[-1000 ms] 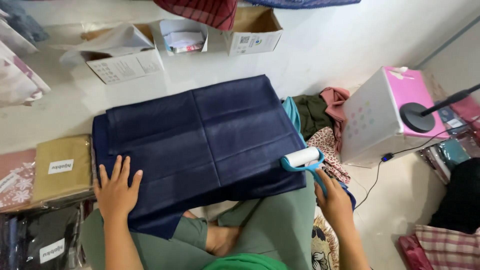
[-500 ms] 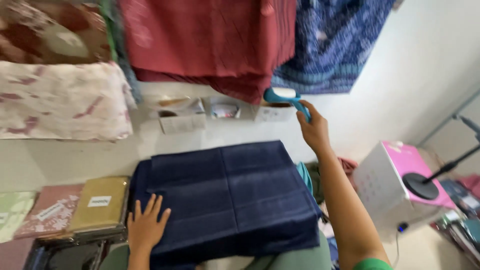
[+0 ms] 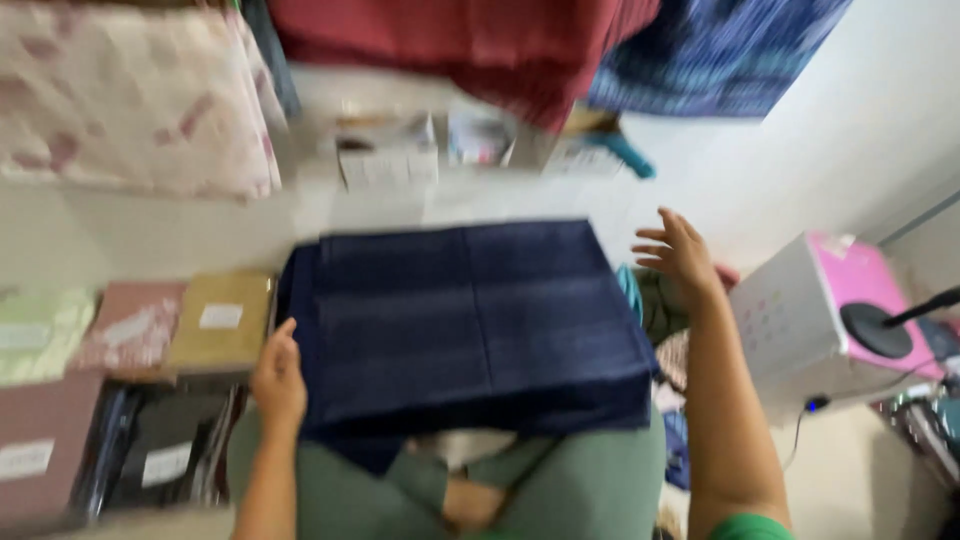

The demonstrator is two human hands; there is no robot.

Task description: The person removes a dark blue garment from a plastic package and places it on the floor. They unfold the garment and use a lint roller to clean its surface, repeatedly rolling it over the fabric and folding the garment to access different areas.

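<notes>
Left hand [image 3: 278, 380] flat on the folded navy cloth [image 3: 470, 320], fingers loose; right hand [image 3: 680, 250] raised beside it, fingers spread, empty.

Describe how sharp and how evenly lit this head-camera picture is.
Head view: motion blur smears the whole picture, worst along the top, where the boxes and hanging red cloth lose their edges; the navy folded cloth, left hand and open right hand are soft but readable; light is even and diffuse, with no glare and only faint shadows.
</notes>
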